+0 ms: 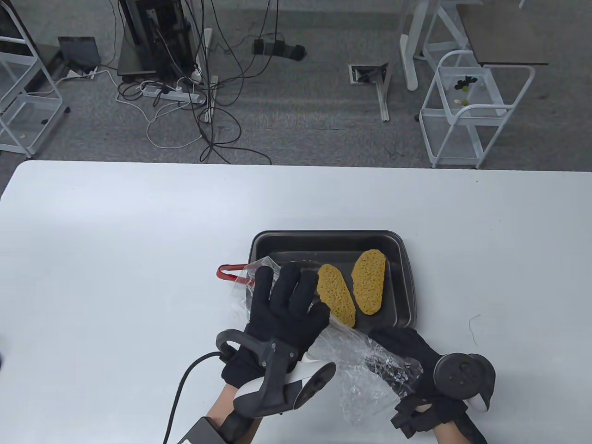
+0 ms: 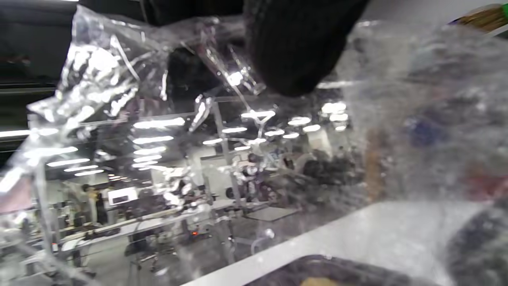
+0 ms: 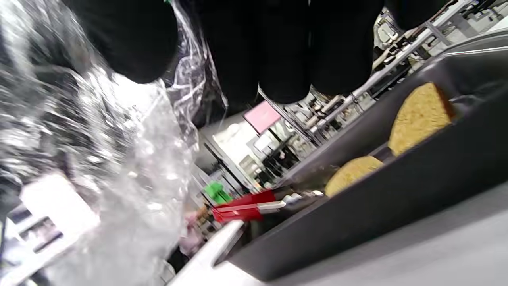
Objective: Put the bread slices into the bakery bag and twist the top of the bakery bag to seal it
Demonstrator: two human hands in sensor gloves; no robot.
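Observation:
Two yellow-brown bread slices (image 1: 336,296) (image 1: 369,282) lie in a black tray (image 1: 323,236). A crumpled clear bakery bag (image 1: 365,370) stretches from the tray's left edge down to the right. My left hand (image 1: 286,300) lies over the bag's upper end with its fingers straight and spread. My right hand (image 1: 397,356) grips the bag's lower end, its fingers showing through the plastic. In the right wrist view the bag (image 3: 131,190) hangs at the left, and both slices (image 3: 418,117) (image 3: 351,172) show in the tray (image 3: 377,222). In the left wrist view the bag (image 2: 158,139) fills the frame below one fingertip (image 2: 293,47).
Red-handled tongs (image 1: 230,271) lie at the tray's left edge, partly under the bag, and show in the right wrist view as tongs (image 3: 242,208). White table (image 1: 115,254) extends to the left and behind. The left tracker's cable (image 1: 178,393) trails to the front edge.

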